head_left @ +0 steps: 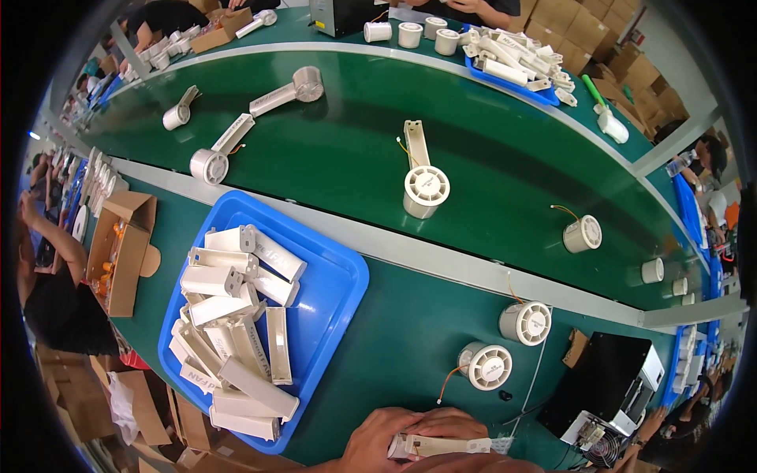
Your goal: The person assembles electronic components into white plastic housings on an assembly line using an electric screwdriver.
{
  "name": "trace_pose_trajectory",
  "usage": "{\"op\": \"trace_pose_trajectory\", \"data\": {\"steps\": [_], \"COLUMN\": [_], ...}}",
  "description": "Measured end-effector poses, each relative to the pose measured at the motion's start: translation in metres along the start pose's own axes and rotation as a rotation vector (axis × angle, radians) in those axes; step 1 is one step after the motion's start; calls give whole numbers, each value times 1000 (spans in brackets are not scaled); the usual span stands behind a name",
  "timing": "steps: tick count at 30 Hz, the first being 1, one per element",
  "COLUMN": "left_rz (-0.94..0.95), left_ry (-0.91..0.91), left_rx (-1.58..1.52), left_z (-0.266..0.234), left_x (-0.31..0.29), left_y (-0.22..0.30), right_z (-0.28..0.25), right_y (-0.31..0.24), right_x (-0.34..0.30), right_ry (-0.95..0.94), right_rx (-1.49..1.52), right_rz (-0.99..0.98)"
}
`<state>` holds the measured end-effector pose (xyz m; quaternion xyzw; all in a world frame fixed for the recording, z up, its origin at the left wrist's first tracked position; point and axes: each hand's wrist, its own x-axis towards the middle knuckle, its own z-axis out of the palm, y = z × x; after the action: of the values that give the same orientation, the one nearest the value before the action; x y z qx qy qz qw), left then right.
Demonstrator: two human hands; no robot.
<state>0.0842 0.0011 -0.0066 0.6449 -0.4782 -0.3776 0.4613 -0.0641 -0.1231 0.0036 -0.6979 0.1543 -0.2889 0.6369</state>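
Note:
At the bottom edge my left hand (369, 438) and my right hand (459, 426) are close together, both closed around a white handheld fan part (449, 447). Its open channel-shaped handle points right; the fingers cover much of its left end. Just beyond my hands, a round white fan head (489, 368) lies on the green bench with an orange wire trailing from it. A second fan head (527, 324) sits behind that one. To the left is a blue tray (344, 296), heaped with loose white fan handles (254, 385).
Past a pale rail (441, 272) runs a green conveyor (339, 189) carrying several fan heads, some with handles, such as one fan (426, 188). A black machine (599, 378) stands at right. An open cardboard box (126, 260) is at left. Other people work around the line.

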Motion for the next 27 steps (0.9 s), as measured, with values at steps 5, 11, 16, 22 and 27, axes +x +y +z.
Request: {"op": "trace_pose_trajectory", "data": {"steps": [5,11,16,22,27], "left_rz": [35,-5,34,51,64], "left_ry": [30,21,-36,24,107], "left_rx": [-44,-31,-42,-25,-68], "left_z": [0,-4,-6,-4,-2], "left_x": [6,7,8,2,1], "left_y": [7,10,9,26,28], "right_z": [-1,1,5,10,9], "right_y": [-4,-14,-19,7,7], "right_x": [4,9,18,-18,-22], "right_ry": [28,18,4,53,98], "right_rx": [-26,-94,-137,-50,108], "right_rz": [-6,6,-46,-22,155]}}
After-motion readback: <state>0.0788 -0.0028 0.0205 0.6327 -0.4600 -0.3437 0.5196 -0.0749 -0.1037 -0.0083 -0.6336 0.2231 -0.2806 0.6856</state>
